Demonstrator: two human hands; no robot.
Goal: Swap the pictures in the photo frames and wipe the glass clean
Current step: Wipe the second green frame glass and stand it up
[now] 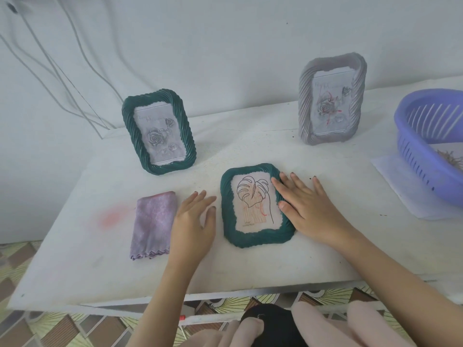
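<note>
Head view puts your hands nearest, both flat and gripping nothing. Your left hand [193, 221] spreads straight fingers over the white table [250, 269], just beside the dark green twisted-rim photo frame [258, 237], and your right hand [308, 211] presses on that frame's right rim. The frame lies face up near the table's front middle.

Flip it carelessly and, I judge, the glass or backing could slip out, since only one side is steadied, and bare fingers would smear the pane. Its long axis runs away from you, with the top of the leaf drawing toward the wall, leaning slightly left.

The folded purple cloth [152, 224] lies left of your left hand. Farther back stand a second green frame [159, 136] and a grey frame [332, 101] — both upright, facing you.
</note>
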